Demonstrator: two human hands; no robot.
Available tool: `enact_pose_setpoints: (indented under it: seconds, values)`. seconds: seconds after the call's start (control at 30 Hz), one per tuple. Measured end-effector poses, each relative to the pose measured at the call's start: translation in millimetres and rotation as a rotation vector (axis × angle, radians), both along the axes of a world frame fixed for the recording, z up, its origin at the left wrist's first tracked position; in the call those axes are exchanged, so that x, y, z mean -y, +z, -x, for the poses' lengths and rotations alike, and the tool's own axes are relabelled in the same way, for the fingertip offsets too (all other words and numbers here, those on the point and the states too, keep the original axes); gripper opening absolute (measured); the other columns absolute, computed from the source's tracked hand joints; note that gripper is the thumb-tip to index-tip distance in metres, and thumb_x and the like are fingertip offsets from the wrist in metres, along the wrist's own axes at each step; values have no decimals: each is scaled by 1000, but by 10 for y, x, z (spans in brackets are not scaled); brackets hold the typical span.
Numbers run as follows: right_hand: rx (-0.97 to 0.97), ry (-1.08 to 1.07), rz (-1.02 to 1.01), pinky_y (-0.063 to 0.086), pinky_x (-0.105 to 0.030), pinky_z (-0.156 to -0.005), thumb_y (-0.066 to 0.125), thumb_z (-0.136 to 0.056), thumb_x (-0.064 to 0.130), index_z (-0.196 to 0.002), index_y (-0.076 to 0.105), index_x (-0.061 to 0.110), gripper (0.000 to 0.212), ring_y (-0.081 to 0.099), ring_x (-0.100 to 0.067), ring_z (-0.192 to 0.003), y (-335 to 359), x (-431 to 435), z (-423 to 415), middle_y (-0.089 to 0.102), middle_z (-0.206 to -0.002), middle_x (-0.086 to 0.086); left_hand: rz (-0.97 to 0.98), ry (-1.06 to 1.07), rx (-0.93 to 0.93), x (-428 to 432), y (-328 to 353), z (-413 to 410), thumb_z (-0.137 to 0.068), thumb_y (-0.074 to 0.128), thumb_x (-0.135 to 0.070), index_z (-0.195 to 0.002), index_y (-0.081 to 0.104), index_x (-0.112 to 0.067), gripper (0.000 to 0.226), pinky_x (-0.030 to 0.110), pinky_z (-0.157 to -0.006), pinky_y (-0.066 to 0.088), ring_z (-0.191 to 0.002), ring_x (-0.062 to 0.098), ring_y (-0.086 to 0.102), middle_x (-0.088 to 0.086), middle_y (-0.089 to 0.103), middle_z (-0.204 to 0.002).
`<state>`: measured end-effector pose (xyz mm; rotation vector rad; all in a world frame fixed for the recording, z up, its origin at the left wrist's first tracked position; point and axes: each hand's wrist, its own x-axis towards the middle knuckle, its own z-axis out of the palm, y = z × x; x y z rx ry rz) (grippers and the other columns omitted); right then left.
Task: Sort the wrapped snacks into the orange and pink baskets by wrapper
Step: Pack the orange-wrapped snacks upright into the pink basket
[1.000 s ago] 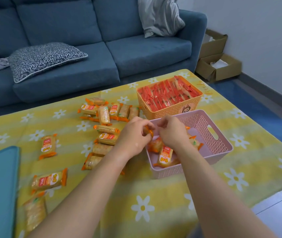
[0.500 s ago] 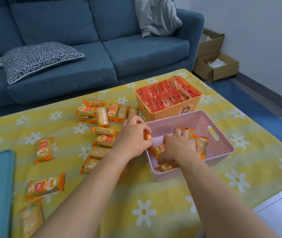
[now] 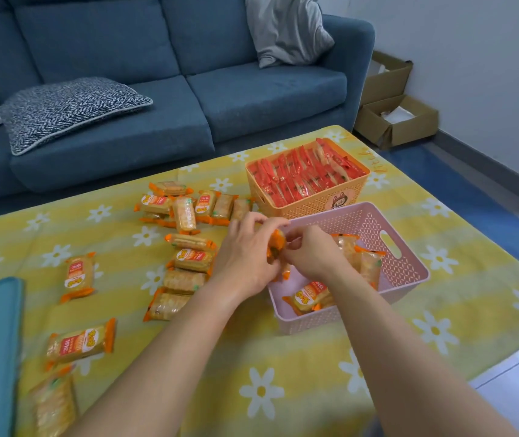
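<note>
Both hands meet over the near-left corner of the pink basket (image 3: 403, 244) — the left hand (image 3: 245, 257) and the right hand (image 3: 311, 257) pinch one orange-wrapped snack (image 3: 275, 246) between their fingertips, held above the rim. Inside the pink basket lie a few packets of the same kind. Just behind it, touching or nearly so, the orange basket (image 3: 315, 203) is packed with red-wrapped snacks (image 3: 302, 178). More loose orange packets (image 3: 185, 212) are scattered to the left on the yellow flowered tablecloth (image 3: 283, 357) — a blue sofa (image 3: 157, 89) stands beyond.
</note>
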<state>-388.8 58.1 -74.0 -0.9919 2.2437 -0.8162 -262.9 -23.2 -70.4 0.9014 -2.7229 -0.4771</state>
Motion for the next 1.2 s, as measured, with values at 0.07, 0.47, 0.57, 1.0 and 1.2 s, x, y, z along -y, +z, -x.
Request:
enact_pose_setpoints:
  seconds: [0.07,0.47,0.57,1.0,1.2]
  values:
    - [23,-5,-1,47,-28,-73,64,-83,13,-95,72,20,16,65,-23,-88,-14,17,27,72,-81,-3,26,-31,9,-7,-17,7,-80,74,-34,-130,57,-43,53,33,-94,42,-115,24,40,-7,47,-129]
    - [-367,355,-571,51,-32,-88,82,-74,35,-118,70,29,46,63,-23,-111,18,-327,149,67,-123,4,30,41,42,-2,-18,68,-87,65,-33,-115,66,-39,29,30,-95,37,-113,22,38,-9,52,-120]
    - [-425,368,-590,40,-27,-70,76,-80,34,-122,68,31,43,61,-25,-115,51,-357,157,66,-124,2,17,36,50,9,-15,69,-88,65,-33,-116,66,-39,29,33,-98,39,-114,22,38,-8,51,-120]
    - [-140,64,87,45,-35,-67,64,-72,19,-96,66,7,26,64,-34,-89,34,-117,14,69,-91,-10,66,59,-24,-45,-11,94,-81,70,-30,-120,63,-34,39,33,-96,41,-113,23,41,-8,52,-122]
    - [-22,-94,60,51,-35,-80,65,-83,10,-100,67,9,17,66,-29,-102,39,-150,97,73,-103,-11,100,-22,67,-95,-57,160,-83,68,-43,-126,59,-47,44,39,-100,38,-118,23,38,-10,46,-129]
